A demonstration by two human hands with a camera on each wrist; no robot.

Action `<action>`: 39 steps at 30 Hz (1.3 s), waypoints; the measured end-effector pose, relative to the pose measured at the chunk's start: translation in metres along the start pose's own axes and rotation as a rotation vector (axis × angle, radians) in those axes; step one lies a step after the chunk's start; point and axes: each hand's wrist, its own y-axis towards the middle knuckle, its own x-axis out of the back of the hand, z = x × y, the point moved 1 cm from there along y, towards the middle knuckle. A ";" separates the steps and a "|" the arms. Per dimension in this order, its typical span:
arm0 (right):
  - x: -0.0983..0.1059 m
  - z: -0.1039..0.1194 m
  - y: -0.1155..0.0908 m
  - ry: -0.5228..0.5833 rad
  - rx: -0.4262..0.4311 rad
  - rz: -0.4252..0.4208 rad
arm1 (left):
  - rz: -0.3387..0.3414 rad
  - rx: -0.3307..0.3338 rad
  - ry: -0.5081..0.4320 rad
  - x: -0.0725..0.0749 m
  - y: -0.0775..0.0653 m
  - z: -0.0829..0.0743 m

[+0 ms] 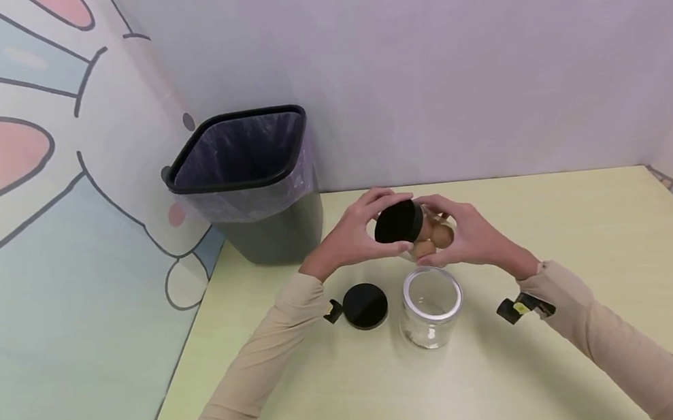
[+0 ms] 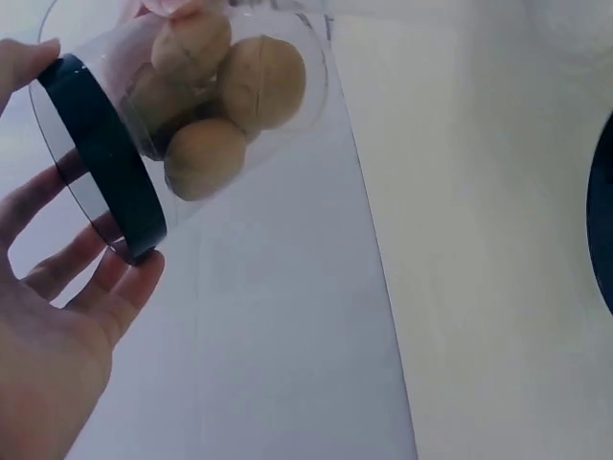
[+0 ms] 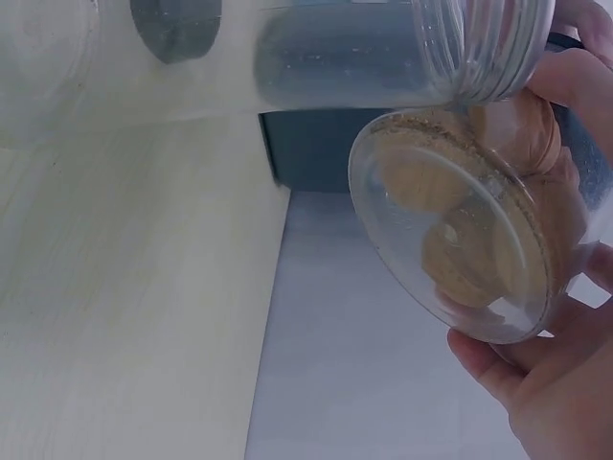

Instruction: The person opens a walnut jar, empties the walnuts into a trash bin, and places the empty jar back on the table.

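Above the table, both hands hold a clear jar (image 3: 421, 244) tilted on its side. Several walnuts (image 2: 261, 83) lie inside, showing through the wall. My left hand (image 1: 351, 232) grips the jar's black lid (image 1: 398, 222), thumb and fingers spread around its edge. The right hand (image 1: 474, 233) holds the jar near its base, with fingers curled round the wall. Just below the hands in the head view stands a second clear jar (image 1: 429, 331), upright and without a lid. Another black lid (image 1: 365, 306) lies flat on the table to its left.
A grey bin (image 1: 273, 227) with a black rim and a plastic liner stands at the table's back left. Behind the pale table (image 1: 592, 244) rises a plain wall (image 1: 451, 74). A wall with a cartoon picture (image 1: 46, 322) runs along the left side.
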 end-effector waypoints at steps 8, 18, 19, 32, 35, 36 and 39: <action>0.000 -0.002 -0.001 -0.006 -0.007 -0.009 | -0.054 -0.087 0.035 -0.005 0.002 0.006; 0.002 -0.003 0.002 -0.031 0.012 -0.035 | -0.137 -0.073 -0.045 -0.010 0.003 0.012; 0.002 -0.002 0.003 -0.047 0.021 -0.045 | -0.143 -0.059 -0.060 -0.010 0.003 0.012; 0.001 0.002 0.008 -0.229 0.079 -0.178 | -0.194 0.216 -0.117 -0.011 0.011 0.008; 0.001 0.000 0.005 -0.202 0.050 -0.163 | -0.152 0.251 -0.104 -0.011 0.009 0.006; 0.001 -0.001 0.004 -0.187 0.042 -0.154 | -0.134 0.243 -0.097 -0.010 0.008 0.005; 0.003 -0.003 0.003 -0.138 0.017 -0.131 | -0.065 0.162 -0.073 -0.003 0.005 0.002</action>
